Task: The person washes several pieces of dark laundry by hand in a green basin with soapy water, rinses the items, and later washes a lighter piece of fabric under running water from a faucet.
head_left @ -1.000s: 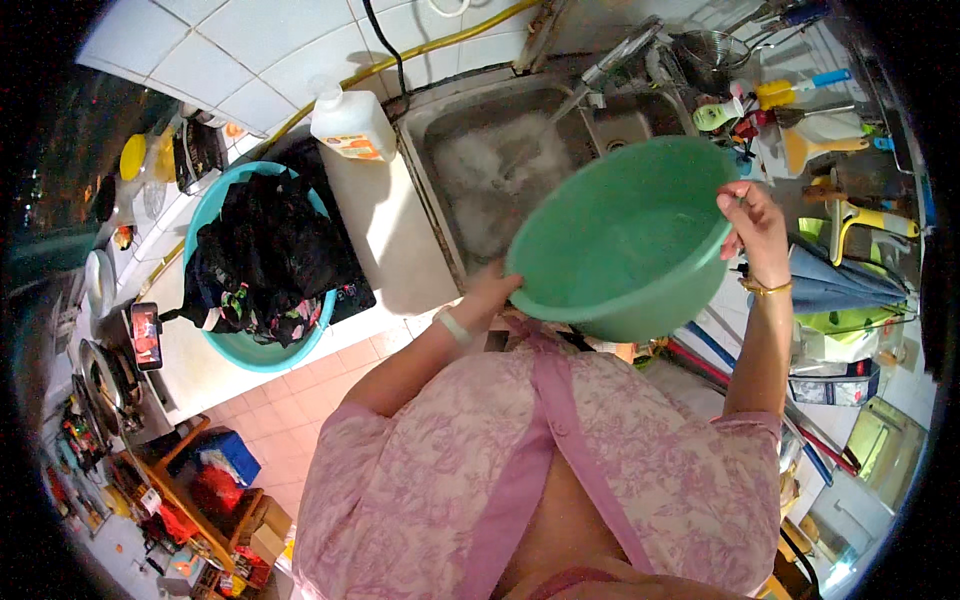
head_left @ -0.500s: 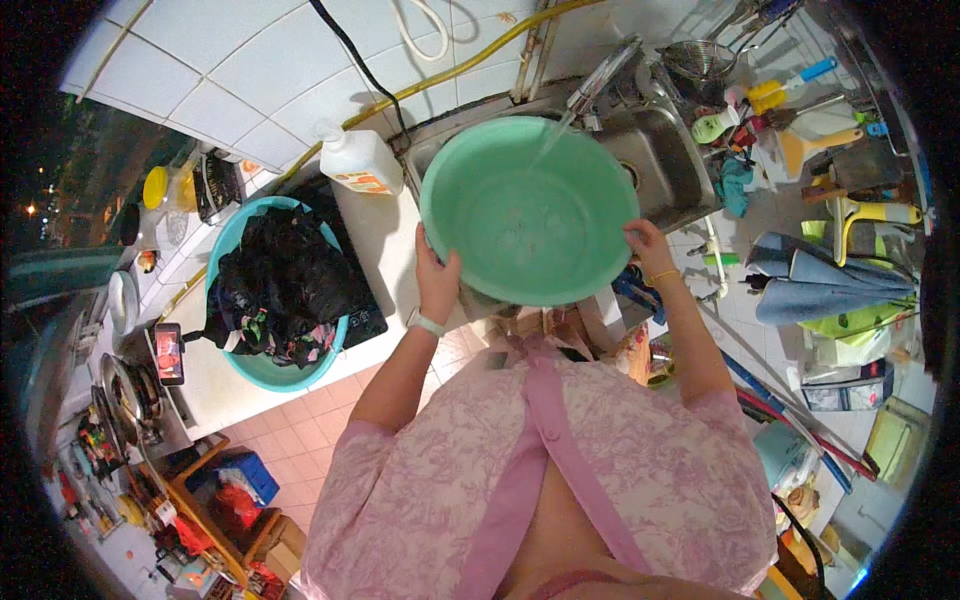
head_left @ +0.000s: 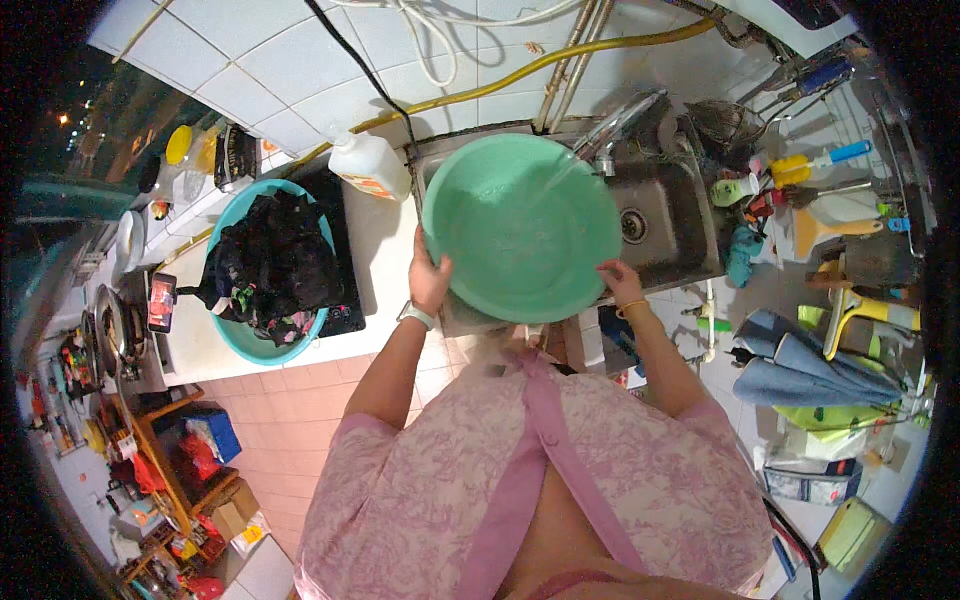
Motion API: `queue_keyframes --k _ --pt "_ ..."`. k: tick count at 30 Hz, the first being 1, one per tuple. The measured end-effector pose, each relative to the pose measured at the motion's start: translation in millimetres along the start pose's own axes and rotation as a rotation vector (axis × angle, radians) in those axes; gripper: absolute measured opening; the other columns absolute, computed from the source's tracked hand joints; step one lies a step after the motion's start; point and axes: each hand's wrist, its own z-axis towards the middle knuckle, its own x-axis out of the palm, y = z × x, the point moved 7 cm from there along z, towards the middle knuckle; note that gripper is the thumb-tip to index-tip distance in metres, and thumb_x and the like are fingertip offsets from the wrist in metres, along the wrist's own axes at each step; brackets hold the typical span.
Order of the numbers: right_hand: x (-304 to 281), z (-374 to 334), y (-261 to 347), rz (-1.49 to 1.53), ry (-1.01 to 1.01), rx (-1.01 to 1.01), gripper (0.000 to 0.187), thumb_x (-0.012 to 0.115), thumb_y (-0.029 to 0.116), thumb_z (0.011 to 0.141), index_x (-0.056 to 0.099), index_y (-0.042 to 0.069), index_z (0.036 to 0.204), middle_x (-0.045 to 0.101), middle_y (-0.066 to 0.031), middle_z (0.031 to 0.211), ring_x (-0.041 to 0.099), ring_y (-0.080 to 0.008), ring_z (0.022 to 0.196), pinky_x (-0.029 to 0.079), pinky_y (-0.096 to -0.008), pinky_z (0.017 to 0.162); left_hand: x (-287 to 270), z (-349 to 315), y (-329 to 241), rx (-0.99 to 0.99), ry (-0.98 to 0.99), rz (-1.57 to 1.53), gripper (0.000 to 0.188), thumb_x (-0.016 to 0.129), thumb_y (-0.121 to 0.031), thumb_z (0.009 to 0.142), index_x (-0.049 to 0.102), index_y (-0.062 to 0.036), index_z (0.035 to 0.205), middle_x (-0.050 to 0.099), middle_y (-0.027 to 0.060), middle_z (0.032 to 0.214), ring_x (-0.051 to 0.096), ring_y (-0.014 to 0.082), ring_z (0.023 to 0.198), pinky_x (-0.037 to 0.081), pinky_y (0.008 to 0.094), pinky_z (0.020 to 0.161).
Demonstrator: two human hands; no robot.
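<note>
A large round pale-green basin (head_left: 455,235) rests over the sink, with a little water in it. A thin stream falls into it from the metal faucet (head_left: 606,160). My left hand (head_left: 430,280) grips the basin's near left rim, thumb inside the wall. At the near right rim, the fingers of my right hand (head_left: 622,285) close on the edge. To the left, a turquoise tub (head_left: 245,347) holds a heap of dark clothes (head_left: 275,260), some with pink and green patterns.
The sink's right bowl (head_left: 675,240) shows its drain. A white jug (head_left: 370,165) stands left of the basin. A phone (head_left: 162,303) is propped at the counter's left end. Brushes and a denim cloth (head_left: 790,360) hang at right. A yellow hose (head_left: 540,65) runs along the tiled wall.
The basin has shifted a little left over the sink, uncovering the right bowl's drain. Both hands have stayed on its rim and moved with it. The whole view has shifted slightly.
</note>
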Motion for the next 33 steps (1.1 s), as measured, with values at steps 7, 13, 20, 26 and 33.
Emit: queue_keyframes --k 7,13,20,26,33 --pt "7 28 -49 -0.231 0.147 -0.068 0.014 0.056 0.014 0.075 0.056 0.006 0.086 0.054 -0.0047 0.079 0.053 -0.0142 0.066 0.045 -0.0272 0.054 14 -11 10 -0.22 0.054 0.376 0.07 0.046 -0.017 0.076 0.0 -0.012 0.129 0.053 0.0241 0.092 0.054 0.0375 0.078 0.043 0.0403 0.067" --pt "13 27 -13 -0.349 0.471 0.149 0.019 0.056 0.014 0.074 0.054 0.008 0.093 0.056 -0.0095 0.083 0.054 -0.0176 0.074 0.045 -0.0298 0.059 19 -9 16 -0.453 0.092 0.681 0.071 0.042 -0.025 0.079 -0.006 -0.0143 0.129 0.058 0.0161 0.069 0.055 0.0313 0.058 0.043 0.0403 0.053" --pt "6 22 27 -0.307 0.629 0.151 0.024 0.05 0.009 0.078 0.048 0.003 0.102 0.057 -0.0096 0.072 0.057 -0.0149 0.059 0.045 -0.0275 0.049 3 -48 -8 -0.469 -0.078 0.474 0.057 0.047 -0.025 0.077 0.022 -0.0093 0.126 0.046 0.0205 0.1 0.049 0.033 0.088 0.042 0.0398 0.072" --pt "-5 54 13 -0.5 0.611 -0.161 0.025 0.049 0.007 0.078 0.048 -0.001 0.102 0.057 -0.0115 0.078 0.056 -0.0154 0.06 0.046 -0.0284 0.054 -39 -185 22 -0.442 -0.358 0.597 0.056 0.057 -0.015 0.071 0.033 -0.0025 0.119 0.041 0.0235 0.109 0.04 0.0361 0.101 0.033 0.0384 0.087" --pt "6 44 41 -0.564 0.723 -0.103 0.025 0.05 0.007 0.077 0.049 -0.001 0.101 0.057 -0.009 0.079 0.055 -0.0132 0.063 0.046 -0.026 0.056 -86 -239 14 -0.572 -0.582 0.676 0.057 0.059 -0.017 0.071 0.032 -0.0039 0.119 0.034 0.0218 0.119 0.034 0.0356 0.108 0.03 0.0397 0.09"
